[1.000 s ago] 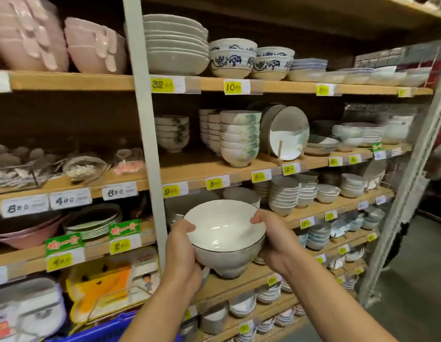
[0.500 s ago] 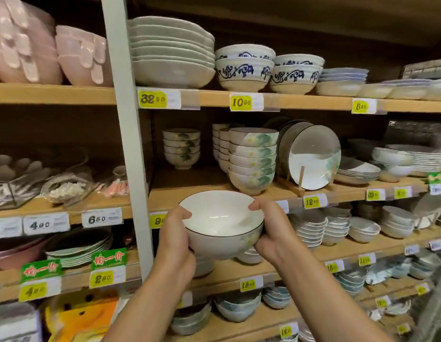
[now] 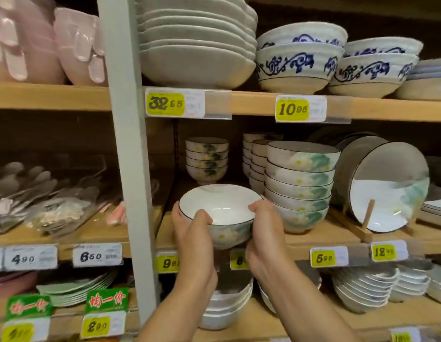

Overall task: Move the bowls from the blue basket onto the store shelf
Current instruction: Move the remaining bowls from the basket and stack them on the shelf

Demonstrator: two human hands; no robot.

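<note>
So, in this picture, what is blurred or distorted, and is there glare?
Head view: the wrapped spoons at left are smeared; the held bowl is fairly sharp; the white post leans, likely wide-angle distortion; the propped plate shows a bright reflection.

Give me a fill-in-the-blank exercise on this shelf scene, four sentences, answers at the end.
1. The white, dark-rimmed ceramic bowl, gripped by the left hand and right hand, contains ____.
2. The yellow price tag below the blue-patterned white bowls reads ____.
3. The large round plate leans on a ____ stand.
4. Left of the grey upright post, the top-shelf bowls are ____.
Missing words: nothing; 10.98; wooden; pink.
</note>
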